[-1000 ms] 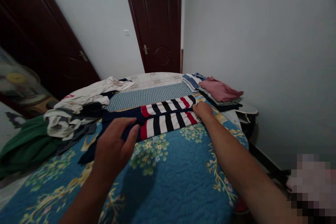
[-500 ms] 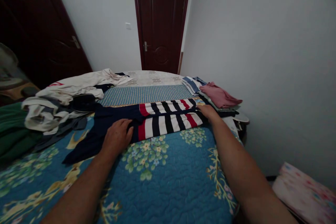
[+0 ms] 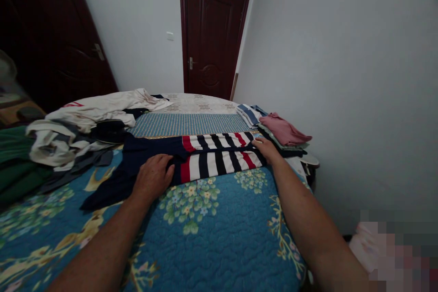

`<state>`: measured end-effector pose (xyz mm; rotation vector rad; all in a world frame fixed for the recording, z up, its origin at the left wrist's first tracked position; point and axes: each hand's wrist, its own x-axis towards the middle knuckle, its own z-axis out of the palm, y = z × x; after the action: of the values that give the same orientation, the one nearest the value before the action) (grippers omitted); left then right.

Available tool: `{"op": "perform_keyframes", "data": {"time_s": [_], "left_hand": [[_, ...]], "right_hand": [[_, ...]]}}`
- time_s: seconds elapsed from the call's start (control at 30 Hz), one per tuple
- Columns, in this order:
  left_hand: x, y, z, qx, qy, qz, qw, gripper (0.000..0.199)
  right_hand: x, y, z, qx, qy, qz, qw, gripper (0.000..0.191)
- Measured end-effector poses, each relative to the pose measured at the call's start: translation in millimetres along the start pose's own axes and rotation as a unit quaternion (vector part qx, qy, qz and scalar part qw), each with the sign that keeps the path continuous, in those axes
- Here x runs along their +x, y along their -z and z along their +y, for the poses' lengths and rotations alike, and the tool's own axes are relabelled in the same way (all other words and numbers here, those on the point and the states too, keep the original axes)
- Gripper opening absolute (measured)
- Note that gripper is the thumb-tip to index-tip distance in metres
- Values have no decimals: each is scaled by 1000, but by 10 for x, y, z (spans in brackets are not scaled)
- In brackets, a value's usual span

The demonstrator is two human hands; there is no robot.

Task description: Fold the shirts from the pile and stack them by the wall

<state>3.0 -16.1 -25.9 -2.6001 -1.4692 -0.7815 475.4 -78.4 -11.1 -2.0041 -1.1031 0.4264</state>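
Observation:
A navy shirt (image 3: 215, 157) with white, black and red stripes lies lengthwise on the bed, its edges turned in along the middle. Its plain navy end and a sleeve (image 3: 106, 194) spread to the left. My left hand (image 3: 155, 175) rests on the navy part beside the first red stripe, fingers laid out flat with the thumb apart. At the striped hem on the right, my right hand (image 3: 267, 149) has its fingers closed on the cloth's edge; the fingertips are partly hidden.
A blue flowered quilt (image 3: 219, 219) covers the bed. On the left lie loose white clothes (image 3: 99, 105), a black item (image 3: 108, 132) and green cloth (image 3: 20, 164). Folded clothes with a pink garment (image 3: 284, 128) on top are stacked at the right edge, near the wall (image 3: 342, 77).
My right hand has shifted slightly left with the hem. My left hand stays in place on the navy part. The view has tilted a little.

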Motion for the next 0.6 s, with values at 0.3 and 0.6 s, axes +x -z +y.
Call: {"op": "perform_keyframes", "data": {"time_s": [0.3, 0.6], "left_hand": [[-5, -1, 6, 6, 4, -10, 1000, 39], [-18, 64, 80, -5, 23, -13, 1000, 38]], "right_hand": [[45, 7, 72, 35, 40, -22, 998, 46], [-44, 69, 42, 27, 62, -65, 996, 57]]}}
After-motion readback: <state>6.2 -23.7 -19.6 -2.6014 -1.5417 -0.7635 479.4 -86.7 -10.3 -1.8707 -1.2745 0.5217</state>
